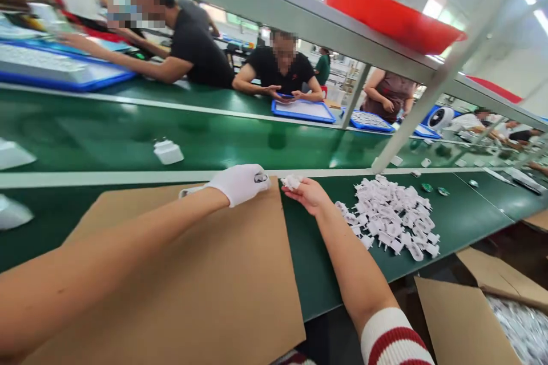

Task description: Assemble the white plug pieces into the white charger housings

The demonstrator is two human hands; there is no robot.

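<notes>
My left hand (240,185), in a white glove, is closed at the far edge of a brown cardboard sheet (222,274). A small dark grey, shiny spot shows at its fingers; what it belongs to I cannot make out. Just to the right, my bare right hand (311,197) pinches white plastic charger housings (292,182), whose exact number is unclear. Right of that hand lies a heap of white charger housings (387,214), some with plug pins, on the green table (317,274).
Beyond a white rail runs a green conveyor (240,145) with a white adapter (168,151) on it. Co-workers sit opposite with blue trays (303,110). A slanted post (422,111) and a shelf with a red tray (385,14) stand ahead. Open cartons (475,319) are at lower right.
</notes>
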